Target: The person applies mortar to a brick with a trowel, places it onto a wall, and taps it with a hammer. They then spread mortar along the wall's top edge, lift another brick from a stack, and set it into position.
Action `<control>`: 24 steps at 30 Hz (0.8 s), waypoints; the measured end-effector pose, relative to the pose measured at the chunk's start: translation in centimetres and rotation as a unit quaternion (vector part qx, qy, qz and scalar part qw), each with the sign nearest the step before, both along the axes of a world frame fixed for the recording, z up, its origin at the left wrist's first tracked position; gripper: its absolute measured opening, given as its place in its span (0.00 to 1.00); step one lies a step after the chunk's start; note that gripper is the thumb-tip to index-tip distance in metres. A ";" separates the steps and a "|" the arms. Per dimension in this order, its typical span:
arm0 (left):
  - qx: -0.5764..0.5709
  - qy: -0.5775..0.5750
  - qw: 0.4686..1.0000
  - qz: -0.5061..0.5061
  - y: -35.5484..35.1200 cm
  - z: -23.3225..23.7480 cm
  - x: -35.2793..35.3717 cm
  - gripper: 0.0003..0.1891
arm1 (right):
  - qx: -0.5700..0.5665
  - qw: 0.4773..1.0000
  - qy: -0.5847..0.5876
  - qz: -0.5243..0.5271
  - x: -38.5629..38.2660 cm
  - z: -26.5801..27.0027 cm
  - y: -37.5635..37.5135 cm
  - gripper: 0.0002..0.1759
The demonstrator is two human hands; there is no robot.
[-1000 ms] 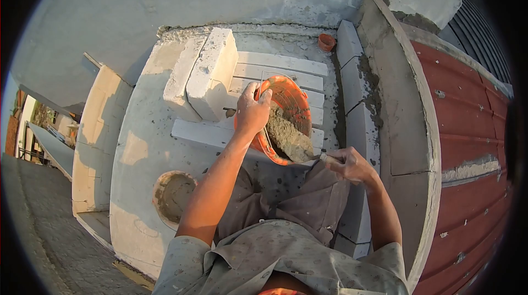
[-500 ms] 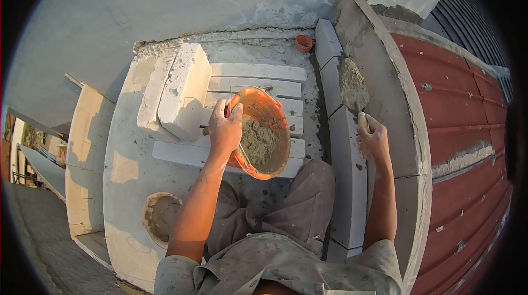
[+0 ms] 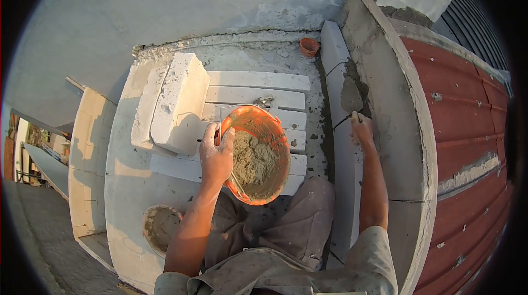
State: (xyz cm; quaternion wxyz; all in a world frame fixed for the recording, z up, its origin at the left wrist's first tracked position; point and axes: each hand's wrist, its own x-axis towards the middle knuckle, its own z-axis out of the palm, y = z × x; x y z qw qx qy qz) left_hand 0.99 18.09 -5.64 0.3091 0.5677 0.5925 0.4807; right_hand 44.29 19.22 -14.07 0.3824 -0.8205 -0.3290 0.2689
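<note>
My left hand (image 3: 216,155) grips the rim of an orange bucket (image 3: 282,155), thumb over the edge. Wet grey mortar (image 3: 253,157) fills its lower part, and the bucket tilts toward me above my lap. In my right hand (image 3: 361,130) is a trowel (image 3: 351,96), its handle mostly hidden by the fingers. The blade lies over the gap between the row of white blocks (image 3: 334,47) and the upright grey wall panel (image 3: 396,113). Dark wet mortar (image 3: 360,78) shows in that gap around the blade.
Two white blocks (image 3: 179,102) stand at the left beside several flat white slabs (image 3: 258,80). A metal tool (image 3: 264,101) lies on the slabs. A small orange pot (image 3: 309,47) sits near the back wall, a round mortar-smeared container (image 3: 160,230) at lower left. Red metal roofing (image 3: 462,185) lies beyond the panel.
The mortar heaped on the trowel has gone from the blade, and mortar now shows in the gap. The bucket has come slightly lower in view, its opening facing me more.
</note>
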 end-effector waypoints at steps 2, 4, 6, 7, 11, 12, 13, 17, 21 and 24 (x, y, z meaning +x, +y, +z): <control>-0.017 0.000 1.000 -0.005 0.2 -0.1 0.0 0.19 | 0.007 1.000 0.014 0.004 1.8 -1.0 4.6 0.18; -0.085 0.000 0.996 -0.028 0.0 1.0 -0.1 0.25 | -0.021 0.998 0.051 0.007 5.4 -1.4 9.8 0.18; -0.091 0.024 0.995 -0.012 -0.3 1.6 0.4 0.25 | -0.061 0.997 0.053 0.005 7.1 -1.5 12.2 0.18; -0.095 0.035 0.995 -0.004 -0.3 1.8 0.5 0.24 | -0.078 0.996 0.048 0.000 7.2 -0.7 12.3 0.18; -0.051 0.024 0.998 0.001 0.1 1.3 0.4 0.19 | -0.113 0.990 0.087 -0.013 5.8 2.7 5.4 0.19; -0.041 0.013 0.999 -0.001 0.4 0.7 0.2 0.19 | -0.092 0.990 0.108 -0.003 4.4 3.7 2.3 0.20; -0.030 0.002 1.000 -0.004 0.7 0.3 0.0 0.19 | -0.070 0.989 0.129 0.008 3.3 4.2 -0.8 0.21; -0.040 0.013 0.999 -0.020 1.0 -0.9 0.0 0.22 | -0.109 0.988 0.105 0.005 1.2 4.5 -10.7 0.24; -0.038 0.011 0.998 -0.040 0.6 -0.2 0.2 0.22 | -0.132 0.978 -0.157 0.045 -2.7 8.2 -16.8 0.24; -0.023 0.003 0.999 -0.044 0.2 -1.0 0.0 0.18 | 0.030 0.916 -0.397 0.046 -3.0 7.3 -20.4 0.28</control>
